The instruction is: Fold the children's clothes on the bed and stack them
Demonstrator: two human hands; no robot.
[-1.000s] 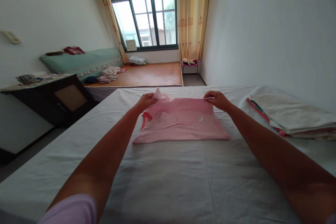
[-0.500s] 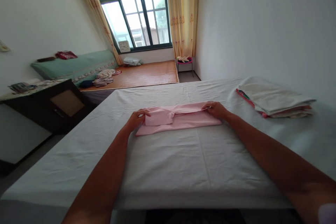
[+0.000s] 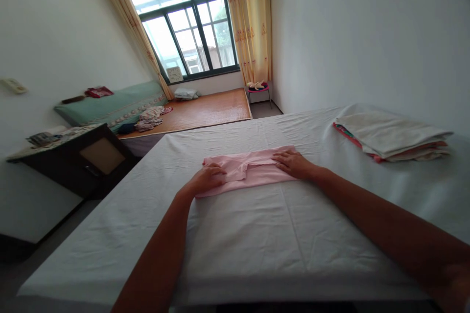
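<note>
1. Change since the frame half a second earlier: both hands shift from the ends of the pink garment [image 3: 259,174] inward onto its upper face, and the fingers go from pinching the edges to lying spread over the cloth.
2. Left of frame: a dark cabinet [image 3: 77,161] stands beyond the white-sheeted surface [image 3: 242,244], well apart from the work.
3. Left of centre: the left hand [image 3: 207,179] rests on the garment's left end, fingers extended and loosely parted, with no grasp visible; the thumb's contact is unclear.
4. Centre: the garment lies folded into a long strip on the sheet. Its long axis crosses the frame from left to right, rising slightly rightward. A stepped fold edge lies between the hands, to the right of the left fingertips and left of the right ones; the left hand is nearer.
5. Right of centre: the right hand [image 3: 295,165] lies over the right end, fingers outstretched toward the left, palm down, with nothing visibly gripped.
6. Right of frame: a folded cloth stack [image 3: 392,134] rests on the sheet, apart from the right hand.
</note>
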